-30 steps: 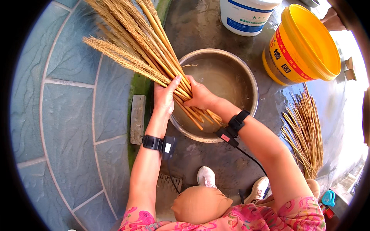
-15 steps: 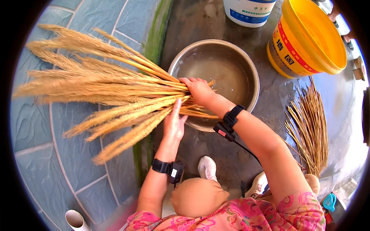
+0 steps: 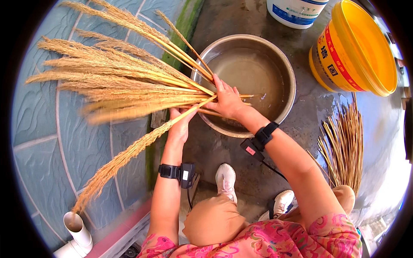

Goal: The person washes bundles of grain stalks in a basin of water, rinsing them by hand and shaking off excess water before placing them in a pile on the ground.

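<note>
A fan of long, tan plume grass stalks (image 3: 176,78) stretches leftward from my hands, feathery heads out over the blue tiles. My right hand (image 3: 229,102) is closed round the gathered stems above the steel basin (image 3: 289,71). Some stem ends poke past it over the cloudy water. My left hand (image 3: 179,127) grips the bundle from beneath, its fingers partly hidden by the stems. One stalk (image 3: 129,151) has swung apart from the rest and slants down toward the lower left, crossing over my left hand.
A large yellow bucket (image 3: 320,69) and a white-and-blue bucket (image 3: 297,10) stand beyond the basin. Cut thin stalks (image 3: 344,146) lie on the wet floor at right. A white pipe (image 3: 79,232) rises at lower left. A mossy green edge (image 3: 188,23) borders the raised tiles.
The fan has spread wider, and one stalk has separated downward from the lower group. My left hand has shifted left along the stems. The view has moved slightly.
</note>
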`<state>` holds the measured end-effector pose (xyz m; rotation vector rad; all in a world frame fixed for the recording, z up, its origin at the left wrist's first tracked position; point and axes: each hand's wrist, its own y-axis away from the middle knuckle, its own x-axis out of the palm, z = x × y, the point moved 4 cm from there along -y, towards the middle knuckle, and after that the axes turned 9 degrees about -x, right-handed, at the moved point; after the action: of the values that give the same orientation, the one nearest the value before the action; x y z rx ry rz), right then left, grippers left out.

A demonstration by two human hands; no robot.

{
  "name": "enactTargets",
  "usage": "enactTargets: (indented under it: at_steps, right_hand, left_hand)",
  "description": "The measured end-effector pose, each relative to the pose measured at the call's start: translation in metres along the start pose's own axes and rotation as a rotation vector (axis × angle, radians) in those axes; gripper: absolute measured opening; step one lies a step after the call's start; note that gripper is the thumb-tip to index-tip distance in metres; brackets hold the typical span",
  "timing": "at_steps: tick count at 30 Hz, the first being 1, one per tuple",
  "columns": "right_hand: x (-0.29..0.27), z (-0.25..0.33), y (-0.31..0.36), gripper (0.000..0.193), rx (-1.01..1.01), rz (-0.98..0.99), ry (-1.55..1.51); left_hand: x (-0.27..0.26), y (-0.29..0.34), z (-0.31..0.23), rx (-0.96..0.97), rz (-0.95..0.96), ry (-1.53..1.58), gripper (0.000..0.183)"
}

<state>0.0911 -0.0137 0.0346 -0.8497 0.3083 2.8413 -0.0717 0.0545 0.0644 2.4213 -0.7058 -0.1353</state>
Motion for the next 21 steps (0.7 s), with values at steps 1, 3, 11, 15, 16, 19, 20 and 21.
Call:
enactTargets:
  at_steps: [1,3,11,15,16,19,20,21]
  right_hand:
    - [0.001,0.0,-0.001,0.103,0.017,-0.01,0.054]
    - [0.004,0.007,-0.002,0.098,0.045,-0.024,0.158]
    - [0.02,0.025,0.008,0.09,0.116,0.02,0.214]
    - [0.007,-0.021,-0.005,0.059,-0.097,0.044,-0.602]
    - [-0.009,-0.044,-0.006,0.052,0.024,-0.107,-0.658]
    - [-0.062,-0.132,-0.013,0.037,0.294,-0.597,-0.432]
    - [-0.073,-0.152,-0.012,0.036,0.331,-0.737,-0.289]
    - [-0.078,-0.167,-0.01,0.035,0.367,-0.878,-0.137]
  left_hand:
    - [0.006,0.008,-0.003,0.071,0.026,-0.024,0.065]
    - [0.011,0.016,-0.011,0.145,0.059,-0.046,0.076]
    - [0.014,-0.003,-0.031,0.047,-0.239,0.205,0.071]
    - [-0.005,-0.023,-0.033,0.062,-0.318,0.213,0.061]
    - [-0.007,-0.023,-0.034,0.068,-0.345,0.236,0.056]
    - [0.003,-0.028,-0.036,0.106,-0.351,0.274,0.046]
    - [0.002,-0.027,-0.037,0.126,-0.354,0.278,0.045]
    - [0.002,-0.03,-0.034,0.139,-0.349,0.275,0.044]
